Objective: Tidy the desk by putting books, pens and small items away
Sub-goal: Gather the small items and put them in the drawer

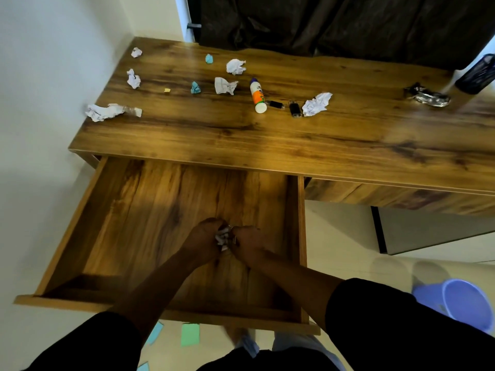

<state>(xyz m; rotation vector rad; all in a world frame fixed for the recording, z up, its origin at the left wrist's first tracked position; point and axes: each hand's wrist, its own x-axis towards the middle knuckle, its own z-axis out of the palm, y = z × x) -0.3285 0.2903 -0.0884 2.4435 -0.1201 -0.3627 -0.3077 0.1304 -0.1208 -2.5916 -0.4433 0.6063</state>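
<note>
My left hand [202, 238] and my right hand [249, 243] meet inside the pulled-out wooden drawer [67, 231], both closed around a small bundle of white and metallic bits [223, 236]; what the bundle is stays unclear. On the desk top [267, 137] lie several crumpled white paper balls [316, 103], two blue paper scraps [195, 87], a glue bottle [257, 95] on its side, and two small black items [294, 109] beside it.
A dark mesh pen holder [476, 73] and a crinkled silver wrapper [428, 96] sit at the desk's far right. A purple bucket [463, 303] stands on the floor at right. Green and blue paper notes [190, 334] lie on the floor under the drawer front. A white wall borders the left.
</note>
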